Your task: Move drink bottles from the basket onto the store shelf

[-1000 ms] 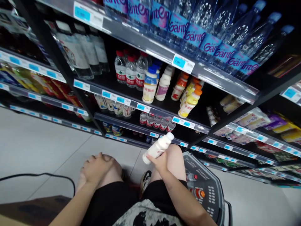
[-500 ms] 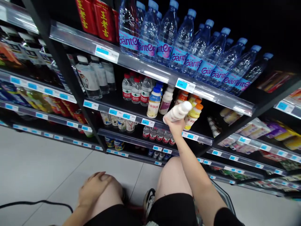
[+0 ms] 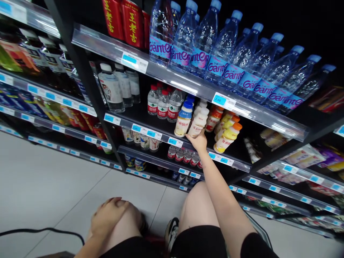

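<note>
Bottle since half a second ago: white-capped milk-drink bottle (image 3: 199,120) has gone from slanting across the front of the row to a steeper stance deeper in, between the blue-capped bottle (image 3: 183,121) and the red bottle with an orange cap (image 3: 213,120); the view has also shifted a little.
Shelf row: it now covers most of a pale bottle (image 3: 202,104) just behind it; the yellow bottle with an orange cap (image 3: 227,139) stands farther right, apart from it.
Progress: getting the bottle into the row looks nearly done, by my judgement; letting go is not yet done. Whether its base rests on the shelf (image 3: 135,114) cannot be told, since the grip hides it.
Right hand: closed around the lower part of the bottle (image 3: 197,140), thumb laid toward the left side near the base, the other fingers mostly out of sight behind it.
Right arm: stretched forward and upward from the lower right, past the right knee (image 3: 197,200), wrist just in front of the shelf's price strip (image 3: 220,158); black sleeve (image 3: 255,246) at the upper arm.
Left hand: relaxed and holding nothing, palm down on the left knee (image 3: 131,218), its middle at (image 3: 107,213), fingers draped over the kneecap, well apart from the shelf.
Left arm: forearm angled inward from the lower left, in the same resting pose as before.
</note>
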